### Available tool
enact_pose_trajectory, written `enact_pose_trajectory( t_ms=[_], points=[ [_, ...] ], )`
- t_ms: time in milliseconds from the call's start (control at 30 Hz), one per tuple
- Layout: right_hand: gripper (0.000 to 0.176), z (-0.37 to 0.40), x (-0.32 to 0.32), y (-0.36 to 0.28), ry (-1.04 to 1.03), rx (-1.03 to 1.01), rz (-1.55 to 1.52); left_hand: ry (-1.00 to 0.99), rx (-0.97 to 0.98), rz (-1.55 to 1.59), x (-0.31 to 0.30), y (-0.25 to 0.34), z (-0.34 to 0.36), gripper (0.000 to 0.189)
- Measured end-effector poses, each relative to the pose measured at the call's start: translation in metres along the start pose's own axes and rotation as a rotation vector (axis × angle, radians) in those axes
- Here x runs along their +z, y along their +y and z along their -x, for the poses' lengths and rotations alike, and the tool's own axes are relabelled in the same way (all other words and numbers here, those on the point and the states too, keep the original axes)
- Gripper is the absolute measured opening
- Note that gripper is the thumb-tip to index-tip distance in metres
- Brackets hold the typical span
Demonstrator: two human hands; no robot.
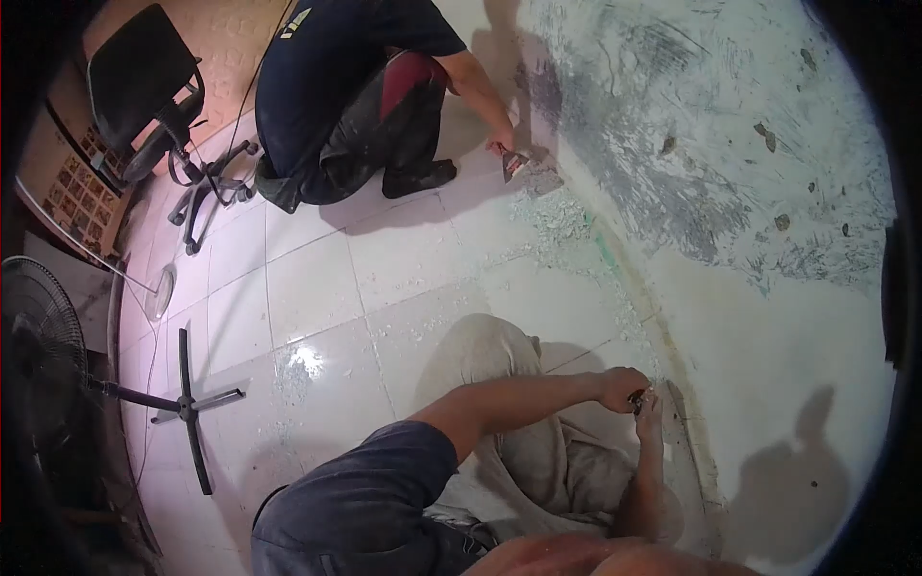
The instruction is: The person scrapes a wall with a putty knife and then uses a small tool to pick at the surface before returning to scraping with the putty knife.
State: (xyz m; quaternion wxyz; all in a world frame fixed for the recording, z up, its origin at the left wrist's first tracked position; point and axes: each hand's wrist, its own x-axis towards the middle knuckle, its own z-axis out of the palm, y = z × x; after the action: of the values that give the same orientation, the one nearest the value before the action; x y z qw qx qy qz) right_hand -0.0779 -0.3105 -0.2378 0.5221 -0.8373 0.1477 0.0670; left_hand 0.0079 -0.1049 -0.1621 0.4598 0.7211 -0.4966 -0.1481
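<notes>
My left hand (621, 388) reaches across from the left with its fingers closed around a small dark tool (636, 399), mostly hidden by the fingers. My right hand (650, 415) comes up from below and meets it, fingers pressed together at the same tool; I cannot tell its exact kind. Both hands are close together above the floor near the foot of the wall, in front of my bent knee in light, dusty trousers (490, 355). Beside them runs the rough, yellowish seam (677, 355) between floor and wall.
A crouching co-worker (355, 106) holds a scraper (515, 165) low at the wall (768, 317), whose upper part is patchy grey. Scraped flakes (562, 223) litter the tiles (307, 269). An office chair (144, 72) and a pedestal fan (187, 408) stand at left.
</notes>
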Motion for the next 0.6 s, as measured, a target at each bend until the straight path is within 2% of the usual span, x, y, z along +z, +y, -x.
enact_pose_trajectory(
  t_ms=[33,67,133,167,200,300,333,367,400,433,533,600],
  points=[
    [0.057,0.000,0.002,-0.002,0.112,0.043,0.138,0.011,-0.014,-0.012,0.000,-0.001,0.000,0.027],
    [0.057,0.002,-0.001,-0.004,0.114,0.046,0.136,0.008,-0.015,-0.012,0.002,-0.001,0.000,0.027],
    [0.063,0.022,0.001,-0.065,-0.026,0.089,0.119,0.084,0.070,-0.017,0.004,-0.004,0.001,0.027],
    [0.066,0.006,0.005,-0.024,0.018,0.018,0.006,0.074,0.063,-0.025,0.002,-0.001,0.002,0.027],
    [0.066,0.010,0.004,-0.025,0.023,0.021,0.000,0.067,0.065,-0.025,0.003,-0.004,0.002,0.027],
    [0.064,0.013,0.006,-0.038,0.030,-0.170,0.345,0.047,0.015,-0.023,0.000,-0.003,0.004,0.029],
    [0.064,0.011,0.006,-0.036,0.034,-0.165,0.342,0.040,0.016,-0.021,0.002,-0.006,0.004,0.029],
    [0.064,0.007,0.008,-0.035,0.017,-0.056,0.259,0.067,0.050,0.016,0.003,-0.009,0.004,0.029],
    [0.066,0.024,0.007,-0.076,-0.013,0.031,0.191,0.094,0.083,0.056,0.006,-0.011,0.004,0.029],
    [0.068,0.041,0.007,-0.120,-0.037,0.121,0.127,0.068,0.035,-0.006,0.005,-0.011,0.003,0.029],
    [0.069,0.033,0.009,-0.103,-0.082,0.050,0.078,0.049,-0.047,-0.039,0.004,-0.011,0.007,0.028],
    [0.070,0.028,0.011,-0.094,-0.071,0.015,0.122,0.099,0.011,-0.024,0.007,-0.013,0.010,0.027]
  ],
)
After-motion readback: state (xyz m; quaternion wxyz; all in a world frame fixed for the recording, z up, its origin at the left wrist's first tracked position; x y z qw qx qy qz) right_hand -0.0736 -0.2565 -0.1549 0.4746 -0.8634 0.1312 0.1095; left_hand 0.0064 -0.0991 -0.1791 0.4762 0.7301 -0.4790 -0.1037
